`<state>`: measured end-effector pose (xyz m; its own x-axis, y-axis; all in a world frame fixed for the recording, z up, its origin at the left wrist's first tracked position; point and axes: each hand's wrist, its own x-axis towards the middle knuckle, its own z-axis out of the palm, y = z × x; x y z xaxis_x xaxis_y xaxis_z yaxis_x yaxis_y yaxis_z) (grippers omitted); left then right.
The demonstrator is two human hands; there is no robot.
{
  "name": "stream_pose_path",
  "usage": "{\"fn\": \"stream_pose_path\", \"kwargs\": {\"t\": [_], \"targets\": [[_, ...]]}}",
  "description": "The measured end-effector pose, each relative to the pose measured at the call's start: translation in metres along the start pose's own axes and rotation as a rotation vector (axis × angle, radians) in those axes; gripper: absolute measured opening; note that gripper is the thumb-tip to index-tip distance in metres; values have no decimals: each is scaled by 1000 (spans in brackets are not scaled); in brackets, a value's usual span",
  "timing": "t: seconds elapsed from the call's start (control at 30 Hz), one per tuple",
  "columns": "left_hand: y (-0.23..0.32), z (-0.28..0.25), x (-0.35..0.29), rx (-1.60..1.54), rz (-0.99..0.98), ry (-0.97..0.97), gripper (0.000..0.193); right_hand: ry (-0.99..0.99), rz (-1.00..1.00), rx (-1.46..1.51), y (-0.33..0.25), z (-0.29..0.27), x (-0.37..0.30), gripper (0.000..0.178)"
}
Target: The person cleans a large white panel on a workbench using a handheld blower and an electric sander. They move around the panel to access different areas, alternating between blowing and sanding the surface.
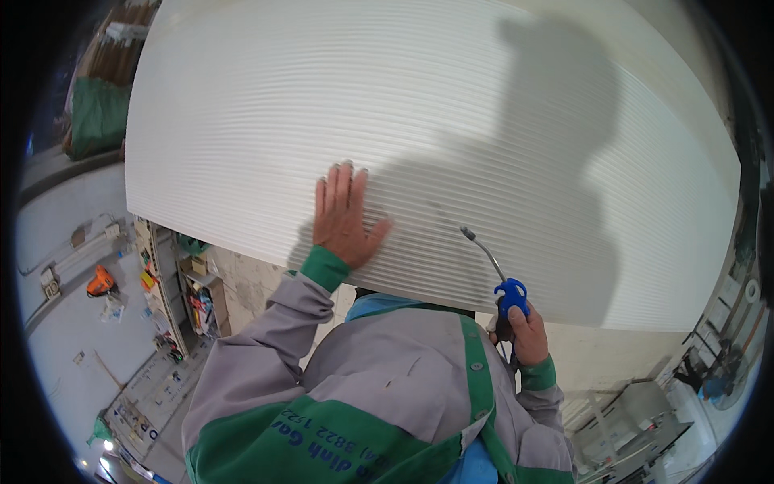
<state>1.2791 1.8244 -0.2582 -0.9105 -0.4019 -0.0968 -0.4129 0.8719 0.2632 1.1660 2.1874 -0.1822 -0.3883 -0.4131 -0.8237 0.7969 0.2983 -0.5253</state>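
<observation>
A large white panel with fine parallel grooves [322, 97] spreads in front of me. My left hand [345, 222] lies on its near part, palm down, fingers stretched out and pointing away from me. In my right hand [528, 335], at the panel's near edge, is a blue air blow gun [511, 297] gripped by its handle. Its thin bent metal nozzle reaches up and left over the grooves, the dark tip a short way right of my left hand. Whether the tip touches the surface I cannot tell.
Left of the panel stands a shelf unit [205, 300] with small tools. An orange tool [101, 281] is by the white wall. A green-wrapped bundle [98, 117] is at the far left. A grey metal box [637, 427] stands at the lower right. My shadow falls across the panel.
</observation>
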Motion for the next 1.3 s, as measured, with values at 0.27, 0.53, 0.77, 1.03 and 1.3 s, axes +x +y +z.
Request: {"fn": "stream_pose_path", "kwargs": {"t": [0.27, 0.53, 0.77, 1.03, 1.3], "targets": [[-29, -12, 20, 41, -115, 84, 85, -19, -36, -214, -57, 58, 48, 31], [-90, -25, 23, 131, -303, 168, 90, -96, -43, -486, -90, 78, 70, 28], [-144, -25, 17, 100, -423, 215, 91, 157, -3, -345, -119, 11, 34, 29], [-137, -28, 18, 114, -413, 221, 86, -72, -34, -655, -118, 121, 106, 32], [-137, -29, 18, 80, -432, 207, 91, -100, -35, -701, -123, 138, 123, 33]]}}
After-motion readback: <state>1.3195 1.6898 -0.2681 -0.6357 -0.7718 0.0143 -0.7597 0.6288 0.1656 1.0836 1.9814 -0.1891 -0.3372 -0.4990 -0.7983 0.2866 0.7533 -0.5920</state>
